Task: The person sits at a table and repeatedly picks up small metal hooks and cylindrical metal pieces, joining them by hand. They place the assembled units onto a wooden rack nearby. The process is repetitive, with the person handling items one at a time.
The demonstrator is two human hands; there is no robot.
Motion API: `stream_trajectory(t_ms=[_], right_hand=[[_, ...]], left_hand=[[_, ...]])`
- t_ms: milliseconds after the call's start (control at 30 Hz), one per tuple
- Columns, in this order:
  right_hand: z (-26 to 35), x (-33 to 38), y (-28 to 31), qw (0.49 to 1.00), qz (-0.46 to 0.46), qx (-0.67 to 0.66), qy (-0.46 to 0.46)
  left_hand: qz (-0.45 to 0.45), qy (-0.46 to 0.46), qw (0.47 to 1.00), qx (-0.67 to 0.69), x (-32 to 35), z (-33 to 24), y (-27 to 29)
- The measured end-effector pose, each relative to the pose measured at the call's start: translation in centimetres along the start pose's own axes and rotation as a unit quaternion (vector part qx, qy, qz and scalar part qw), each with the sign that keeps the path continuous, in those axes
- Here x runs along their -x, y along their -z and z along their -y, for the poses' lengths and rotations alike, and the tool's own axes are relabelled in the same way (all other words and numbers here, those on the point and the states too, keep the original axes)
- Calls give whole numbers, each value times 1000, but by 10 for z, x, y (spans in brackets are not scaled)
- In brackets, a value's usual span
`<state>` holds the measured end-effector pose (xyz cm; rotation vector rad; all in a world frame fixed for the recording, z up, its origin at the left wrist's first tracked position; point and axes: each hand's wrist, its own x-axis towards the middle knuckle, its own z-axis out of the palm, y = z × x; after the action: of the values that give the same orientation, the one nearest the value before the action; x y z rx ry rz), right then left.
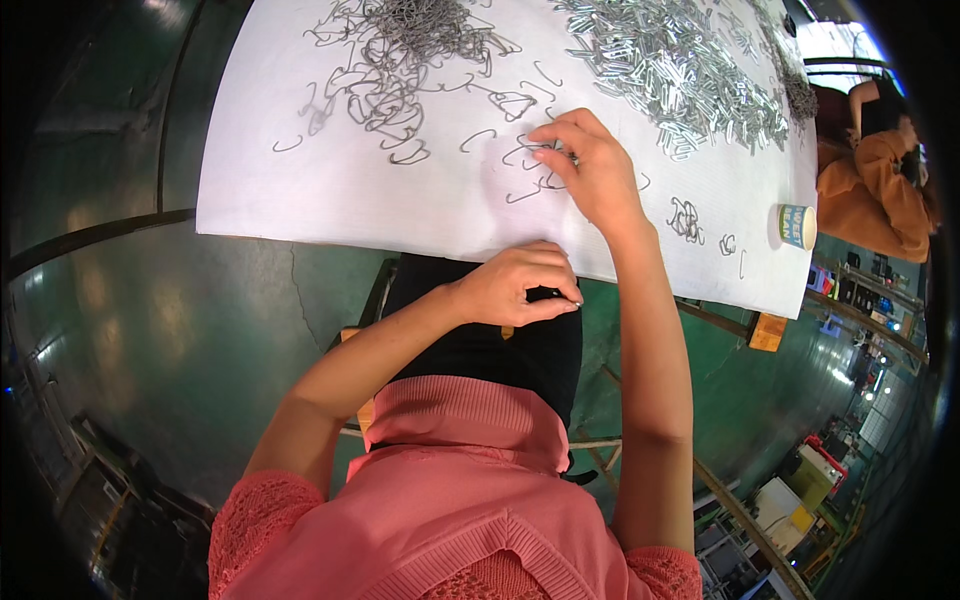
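Observation:
My right hand (588,165) reaches out over the white table (340,190), fingertips pinched on a small metal piece among loose bent wire hooks (522,160). My left hand (520,285) rests at the table's near edge, fingers curled around a small dark object that is mostly hidden. A tangled pile of wire hooks (400,50) lies at the far left of the table. A heap of shiny metal clips (680,70) spreads across the far right.
A small cylindrical cup (797,225) stands near the table's right edge, with a small cluster of assembled wire pieces (686,220) beside it. Another person in orange (870,180) sits at the right. Green floor surrounds the table; machines stand at the lower right.

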<state>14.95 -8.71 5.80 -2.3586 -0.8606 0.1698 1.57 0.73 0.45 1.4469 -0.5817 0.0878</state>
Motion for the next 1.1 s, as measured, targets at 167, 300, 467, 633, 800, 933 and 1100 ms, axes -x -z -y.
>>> stream_trajectory(t_ms=[167,300,467,633,800,933,1100], right_hand=[[10,-15,-3,991,74,68,86],[5,-27,8,992,72,91,43],[7,-18,3,991,83,102,-4],[2,-7,-12,991,23,128,0],[2,6,11,995,69,66,27],[-9,4,28,996,62,69,0],[-16,-16,24,996,71,49,-3]], left_hand=[[3,3,1000,-4,0,-2,1],[4,3,1000,-11,1,0,1],[2,5,1000,-2,1,1,0],[6,5,1000,-8,0,-1,0],[-1,1,1000,-8,1,-1,-1],[5,1,1000,-12,0,0,0],[9,7,1000,-17,0,-3,1]])
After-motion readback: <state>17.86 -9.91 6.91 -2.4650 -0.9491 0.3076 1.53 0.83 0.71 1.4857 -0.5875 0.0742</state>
